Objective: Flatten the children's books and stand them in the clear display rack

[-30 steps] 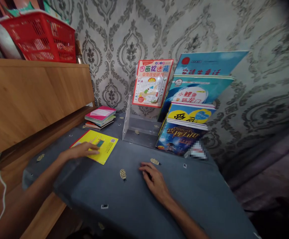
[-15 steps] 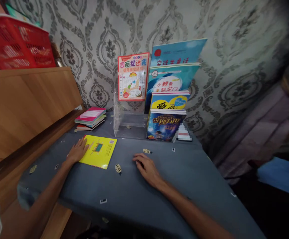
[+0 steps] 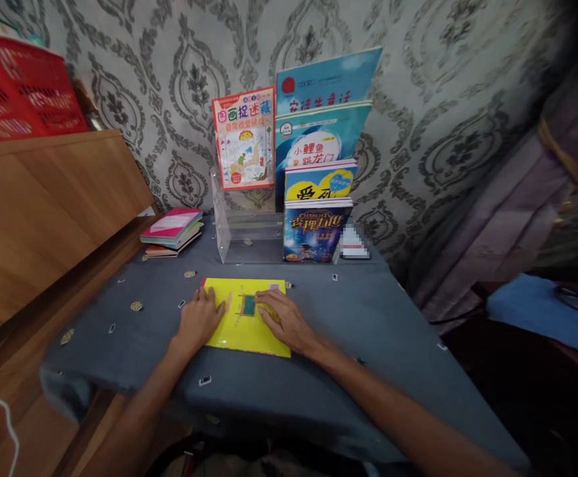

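A thin yellow book (image 3: 242, 334) lies flat on the grey-blue tablecloth (image 3: 259, 391), a small green board picture on its cover. On its left part rests my left hand (image 3: 200, 317), fingers stretched out and lying flat. My right hand (image 3: 286, 320) lies over the book's right part, fingers extended towards the middle of the cover. Neither hand is closed round the book. Behind it stands a clear acrylic rack (image 3: 223, 225), holding a red-bordered picture book (image 3: 245, 142) on the left. In its right side stand several books, with a dark blue one (image 3: 313, 232) at the front.
A small pile of books (image 3: 172, 228) sits at the table's back left. Further left a red basket (image 3: 25, 89) stands on a wooden cabinet (image 3: 55, 199). Patterned wallpaper (image 3: 189, 79) rises behind the table. A curtain (image 3: 498, 199) and a blue cloth (image 3: 532, 308) are at the right.
The yellow book has slid right and turned slightly under my left hand, to in front of the rack. My right hand has come onto the book. The camera view has shifted a little.
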`<state>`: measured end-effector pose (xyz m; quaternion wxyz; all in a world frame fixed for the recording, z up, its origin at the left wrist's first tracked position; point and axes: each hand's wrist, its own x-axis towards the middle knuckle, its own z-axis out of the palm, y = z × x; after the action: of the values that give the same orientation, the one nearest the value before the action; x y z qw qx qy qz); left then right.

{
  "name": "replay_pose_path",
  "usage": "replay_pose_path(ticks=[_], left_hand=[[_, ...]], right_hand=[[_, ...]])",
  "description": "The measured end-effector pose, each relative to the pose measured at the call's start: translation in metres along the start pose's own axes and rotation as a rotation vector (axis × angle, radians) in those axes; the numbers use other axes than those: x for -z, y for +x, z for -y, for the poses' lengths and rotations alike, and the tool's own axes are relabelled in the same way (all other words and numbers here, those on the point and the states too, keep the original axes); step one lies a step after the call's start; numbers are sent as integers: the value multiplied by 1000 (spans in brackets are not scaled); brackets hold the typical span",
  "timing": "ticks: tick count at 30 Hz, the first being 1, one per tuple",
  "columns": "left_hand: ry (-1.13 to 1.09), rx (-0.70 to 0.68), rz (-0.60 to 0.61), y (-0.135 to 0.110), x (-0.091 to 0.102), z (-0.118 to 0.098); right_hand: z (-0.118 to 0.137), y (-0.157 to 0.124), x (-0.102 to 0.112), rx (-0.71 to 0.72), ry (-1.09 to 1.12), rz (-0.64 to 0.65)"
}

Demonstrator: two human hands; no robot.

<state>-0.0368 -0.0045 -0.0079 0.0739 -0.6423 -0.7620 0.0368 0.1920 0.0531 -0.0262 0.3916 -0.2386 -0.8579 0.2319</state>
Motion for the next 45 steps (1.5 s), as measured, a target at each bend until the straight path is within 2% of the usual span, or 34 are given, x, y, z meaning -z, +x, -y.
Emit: replay_pose_path(ticks=[4, 7, 13, 27, 38, 45], left_hand=[[-16, -59, 51, -14, 24, -41], [-10, -125, -15, -19, 28, -50], [-119, -145, -147, -20, 10, -36], [-226, -194, -232, -6, -21, -27], [-250, -191, -224, -7, -24, -26], [-258, -187, -191, -7, -24, -25]], right_hand=[[-2, -2, 4, -43, -64, 63], [-4, -4, 6, -50, -118, 113], [-8, -8, 1, -3, -254, 198], [-6, -7, 0, -11, -318, 236], [8, 7, -5, -120, -390, 445], [-2, -3, 15, -210, -426, 459]])
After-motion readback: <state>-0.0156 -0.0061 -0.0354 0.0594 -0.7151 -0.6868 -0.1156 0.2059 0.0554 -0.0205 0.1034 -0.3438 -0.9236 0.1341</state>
